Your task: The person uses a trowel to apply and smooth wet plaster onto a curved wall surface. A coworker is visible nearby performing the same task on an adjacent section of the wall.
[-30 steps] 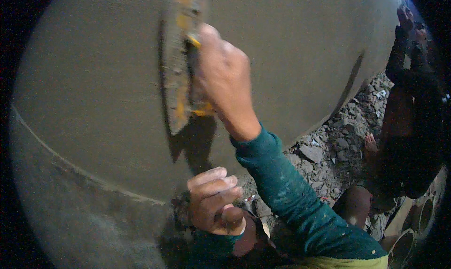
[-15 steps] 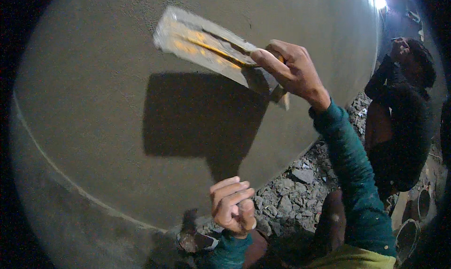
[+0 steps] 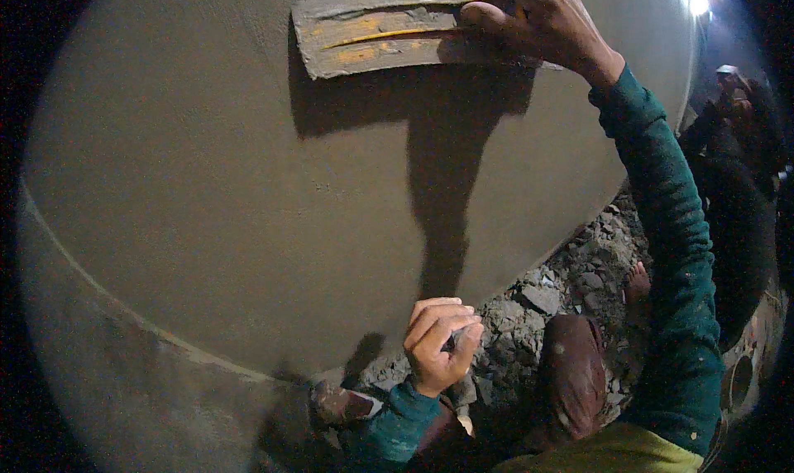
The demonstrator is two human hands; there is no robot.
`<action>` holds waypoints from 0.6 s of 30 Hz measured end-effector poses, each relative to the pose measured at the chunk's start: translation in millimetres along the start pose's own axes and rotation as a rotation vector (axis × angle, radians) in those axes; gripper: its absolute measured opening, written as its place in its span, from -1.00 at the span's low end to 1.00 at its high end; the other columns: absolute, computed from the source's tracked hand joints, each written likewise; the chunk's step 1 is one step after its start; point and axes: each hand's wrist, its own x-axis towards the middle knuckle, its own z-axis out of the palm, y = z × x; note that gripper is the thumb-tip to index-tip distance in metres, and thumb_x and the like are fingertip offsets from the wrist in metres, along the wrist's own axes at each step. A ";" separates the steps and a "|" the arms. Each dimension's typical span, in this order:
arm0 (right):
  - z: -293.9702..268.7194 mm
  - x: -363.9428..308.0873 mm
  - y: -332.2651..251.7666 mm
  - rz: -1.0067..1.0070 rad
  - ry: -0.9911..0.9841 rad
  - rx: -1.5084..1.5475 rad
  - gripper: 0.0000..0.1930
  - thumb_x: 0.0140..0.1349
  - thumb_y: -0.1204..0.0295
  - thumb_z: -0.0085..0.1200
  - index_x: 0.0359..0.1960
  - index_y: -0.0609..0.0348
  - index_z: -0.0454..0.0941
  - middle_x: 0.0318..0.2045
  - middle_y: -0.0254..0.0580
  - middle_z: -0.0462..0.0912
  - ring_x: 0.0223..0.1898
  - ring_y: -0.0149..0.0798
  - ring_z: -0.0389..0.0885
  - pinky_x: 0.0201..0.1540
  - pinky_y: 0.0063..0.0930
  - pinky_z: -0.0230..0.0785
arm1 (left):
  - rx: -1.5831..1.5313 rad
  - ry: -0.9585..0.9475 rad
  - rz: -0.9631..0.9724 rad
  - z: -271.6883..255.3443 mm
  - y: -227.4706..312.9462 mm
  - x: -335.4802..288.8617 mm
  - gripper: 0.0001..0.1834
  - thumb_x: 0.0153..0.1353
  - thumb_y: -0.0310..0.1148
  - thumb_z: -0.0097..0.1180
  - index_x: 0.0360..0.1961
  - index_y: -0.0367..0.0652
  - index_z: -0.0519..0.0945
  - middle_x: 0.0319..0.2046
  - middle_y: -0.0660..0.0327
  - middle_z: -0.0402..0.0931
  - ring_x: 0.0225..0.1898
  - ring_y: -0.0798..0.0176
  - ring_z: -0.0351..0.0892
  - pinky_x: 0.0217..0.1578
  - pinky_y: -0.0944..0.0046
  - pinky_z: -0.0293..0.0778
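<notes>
The right hand [image 3: 550, 22] has its fingers closed around the plastering float [image 3: 385, 41], which extends leftward over the wall [image 3: 207, 192], long axis nearly sideways; the loosely curled left hand [image 3: 441, 349] is farther away, below. The grip hides the handle; wall contact and the left palm's contents are unclear.

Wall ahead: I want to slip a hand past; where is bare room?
The wall is bare left of the shadow under the float, above the pale edge, and between that shadow and the right sleeve. Crowded: low down, where left hand, rubble and trouser leg cluster.
</notes>
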 end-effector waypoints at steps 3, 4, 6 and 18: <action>46.0 -46.7 9.9 -0.139 0.102 -0.007 -0.64 0.27 -0.01 0.15 -0.42 0.02 0.56 -0.61 -0.11 0.51 -0.61 -0.06 0.53 -0.56 -0.16 0.35 | 0.074 0.009 -0.034 -8.3 7.0 -4.3 -0.94 0.08 -0.45 0.32 -0.42 -0.16 0.68 -0.31 0.19 0.66 -0.19 0.07 0.62 -0.09 0.13 0.54; 59.4 -66.6 -4.7 -0.120 0.027 -0.038 -0.64 0.25 -0.01 0.16 -0.44 -0.01 0.54 -0.60 -0.12 0.51 -0.60 -0.06 0.54 -0.55 -0.15 0.36 | 0.115 0.020 -0.053 -12.9 10.9 -8.9 -0.95 0.08 -0.46 0.32 -0.42 -0.16 0.68 -0.32 0.19 0.66 -0.20 0.07 0.62 -0.10 0.13 0.54; 74.9 -107.7 -67.8 -0.149 -0.379 0.038 -0.78 0.24 0.10 0.10 -0.19 -0.17 0.53 -0.43 -0.16 0.65 -0.42 -0.04 0.70 -0.44 -0.06 0.50 | 0.154 0.041 -0.050 -34.9 -2.8 -10.3 -0.94 0.07 -0.46 0.33 -0.43 -0.17 0.68 -0.33 0.18 0.66 -0.23 0.07 0.63 -0.12 0.15 0.54; 59.6 -158.4 -78.5 0.068 -0.226 0.235 -0.65 0.23 0.13 0.28 -0.06 0.04 0.67 -0.36 -0.20 0.71 -0.47 -0.24 0.68 -0.43 -0.42 0.46 | -0.191 -0.845 -0.036 -32.8 10.3 -25.7 -0.73 0.21 -0.12 0.24 -0.36 -0.12 0.62 -0.32 0.17 0.59 -0.23 0.00 0.59 -0.18 0.08 0.52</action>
